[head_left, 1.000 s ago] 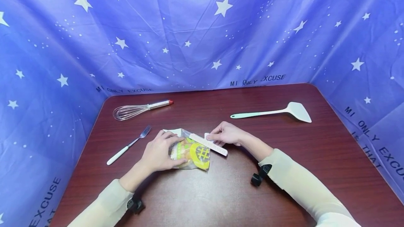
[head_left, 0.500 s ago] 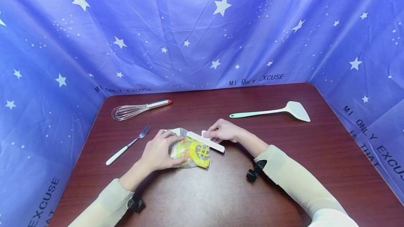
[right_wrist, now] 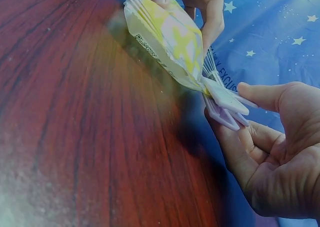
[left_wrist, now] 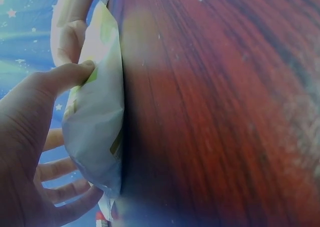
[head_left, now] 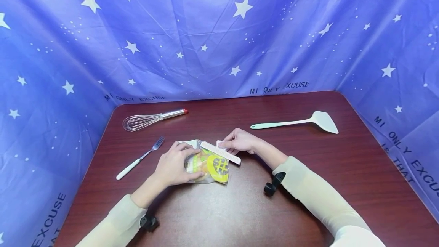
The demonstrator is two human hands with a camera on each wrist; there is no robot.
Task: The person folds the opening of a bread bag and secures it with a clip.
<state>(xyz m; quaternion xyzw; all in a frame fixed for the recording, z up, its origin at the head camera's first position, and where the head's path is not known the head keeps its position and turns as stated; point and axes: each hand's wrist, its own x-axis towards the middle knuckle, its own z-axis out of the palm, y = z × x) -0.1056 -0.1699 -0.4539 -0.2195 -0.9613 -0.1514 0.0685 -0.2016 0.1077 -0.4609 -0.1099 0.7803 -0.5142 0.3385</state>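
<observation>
A clear plastic food bag point(head_left: 207, 165) with yellow and green print lies mid-table, with something pale orange-brown inside. Thumb and fingers of my left hand point(head_left: 173, 165) grip it from the left side. In the left wrist view the thumb presses the top of the bag point(left_wrist: 97, 109) while the other fingers curve around its side. My right hand point(head_left: 239, 140) pinches the short handles of a long pale-pink bag clip point(head_left: 221, 153). That clip lies slantwise over the bag's far right edge. In the right wrist view, the clip point(right_wrist: 227, 104) meets the gathered end of the bag.
A wire whisk point(head_left: 154, 119) lies at the back left of the dark red wooden table point(head_left: 219, 212). Left of the bag is a white-handled fork point(head_left: 140, 158). A pale green spatula point(head_left: 295, 122) lies at the back right. A starry blue curtain point(head_left: 205, 29) surrounds the table.
My right hand has moved left and slightly away from me, carrying the bag clip farther over the bag's edge. My left hand stays in place on the bag.
</observation>
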